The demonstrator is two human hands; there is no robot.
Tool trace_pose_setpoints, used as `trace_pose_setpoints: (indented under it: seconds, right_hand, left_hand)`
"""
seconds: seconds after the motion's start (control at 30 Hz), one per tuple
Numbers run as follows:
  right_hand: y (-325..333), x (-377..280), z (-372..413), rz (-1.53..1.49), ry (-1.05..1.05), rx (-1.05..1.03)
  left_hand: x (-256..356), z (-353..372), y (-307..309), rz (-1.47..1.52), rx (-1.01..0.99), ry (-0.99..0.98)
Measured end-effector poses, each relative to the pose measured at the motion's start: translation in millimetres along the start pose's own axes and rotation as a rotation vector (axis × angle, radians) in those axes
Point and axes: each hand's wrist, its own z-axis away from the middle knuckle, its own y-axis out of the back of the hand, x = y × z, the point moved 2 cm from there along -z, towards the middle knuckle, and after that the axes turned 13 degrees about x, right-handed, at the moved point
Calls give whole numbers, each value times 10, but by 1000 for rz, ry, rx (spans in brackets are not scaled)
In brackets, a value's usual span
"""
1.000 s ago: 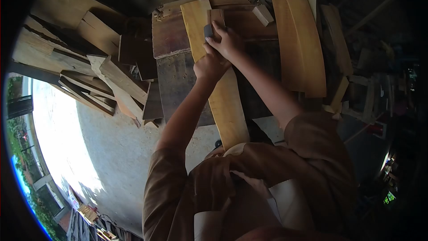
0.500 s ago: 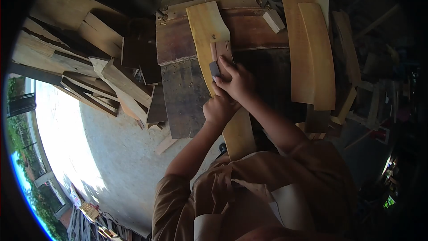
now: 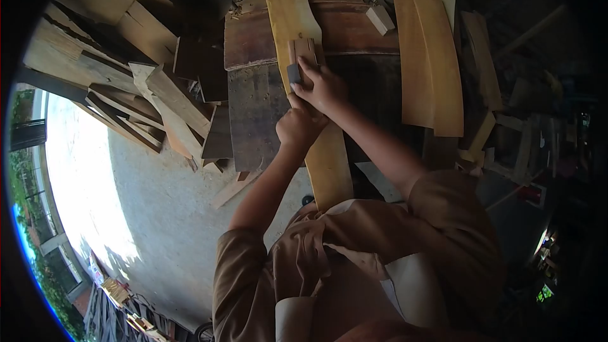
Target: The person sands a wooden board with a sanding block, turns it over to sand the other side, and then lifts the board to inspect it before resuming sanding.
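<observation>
A long yellowish board (image 3: 332, 174) lies lengthwise in front of me, running from my body over the bench. On it rests what looks like a wooden hand plane (image 3: 303, 47), a narrow block with a dark grey flat piece (image 3: 293, 74) standing out at its left side. My right hand (image 3: 324, 90) is closed over the block's middle, fingers pointing forward. Just behind it, my left hand (image 3: 297, 128) is curled round the rear end, most of which is hidden under both hands.
The bench (image 3: 253, 114) has dark and reddish planks. A small pale block (image 3: 380, 20) and shavings lie at its far side. Two yellowish boards (image 3: 446, 69) stretch along the right. Scrap wood (image 3: 171, 98) is piled on the left above the concrete floor (image 3: 171, 215).
The whole view has shifted, so the bench appears higher in the picture. Both hands and the plane sit slightly farther forward along the board, with the grip unchanged.
</observation>
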Motion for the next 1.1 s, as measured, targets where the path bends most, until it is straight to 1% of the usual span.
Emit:
trace_pose_setpoints:
  seconds: [0.03, 0.07, 0.1, 0.13, 0.17, 0.2, 0.27, 0.33, 0.4, 0.43, 0.47, 0.53, 0.57, 0.6, 0.67, 0.7, 0.77, 0.8, 0.87, 0.9, 0.93, 0.97, 1.03, 1.07, 1.1]
  right_hand:
    - [39, 6, 396, -33, 27, 26]
    - [149, -51, 773, -41, -14, -24]
    - [189, -67, 1116, -59, -14, -12]
    - [244, -114, 1382, -87, 60, 117]
    - [291, -158, 1542, -106, 24, 94]
    - [289, -167, 1547, -73, -3, 64]
    - [258, -201, 1474, -54, -27, 26]
    - [184, -177, 1176, -61, 22, -33]
    - [48, -195, 713, -109, 38, -18]
    - [-38, -212, 418, -116, 41, -8]
    - [-82, -274, 88, -63, 33, -35]
    - [-362, -265, -567, -119, 43, -49]
    - [-514, -254, -914, -95, 56, -11]
    - [-636, -262, -1271, -89, 27, -9]
    - [-679, -331, -1864, -119, 32, -5]
    - [-741, -335, -2074, -63, 36, -8]
    - [-866, -280, -2198, -71, 35, 42]
    - [-866, -268, -2134, -69, 35, 36]
    - [-819, -198, -1945, -86, -11, -17]
    - [-747, -185, -1777, -86, -19, -7]
    - [-646, -184, -1504, -86, -29, -1]
    - [-431, -253, -1218, -21, -70, -81]
    - [-318, -167, -516, -132, -16, 30]
    - [-196, -158, -140, -127, -25, 37]
    - [-93, -150, 241, -50, -1, 48]
  left_hand:
    - [-21, 375, 40, -32, -37, -1]
    - [-132, 757, -33, -28, -53, -28]
    - [-223, 1096, -53, 7, -46, -46]
    - [-298, 1386, -92, 8, 16, -105]
    - [-320, 1549, -55, 9, -74, -60]
    - [-337, 1591, -46, 24, -56, -73]
    - [-288, 1548, -87, 8, -27, -35]
    - [-247, 1266, -66, 5, 67, -29]
    - [-230, 806, -38, 1, 151, -15]
    - [-193, 482, 59, -20, 106, 14]
    - [-214, 161, 67, -20, 105, 40]
    - [-250, -524, 133, -43, 76, 75]
    - [-257, -895, 200, -58, 43, 76]
    - [-280, -1271, 236, -61, 55, 62]
    - [-304, -1905, 263, -68, 60, 47]
    - [-295, -2116, 285, -69, 53, 49]
    - [-228, -2236, 291, -74, 90, 80]
    - [-188, -2190, 282, -78, 104, 118]
    - [-148, -1922, 252, -72, 75, 124]
    - [-119, -1744, 274, -67, 55, 126]
    - [-111, -1517, 257, -53, 38, 115]
    - [-121, -1244, 215, -40, 20, 104]
    - [-133, -579, 122, -30, -22, 82]
    - [-126, -203, 88, -33, -37, 65]
    - [-127, 182, 58, -35, -55, 44]
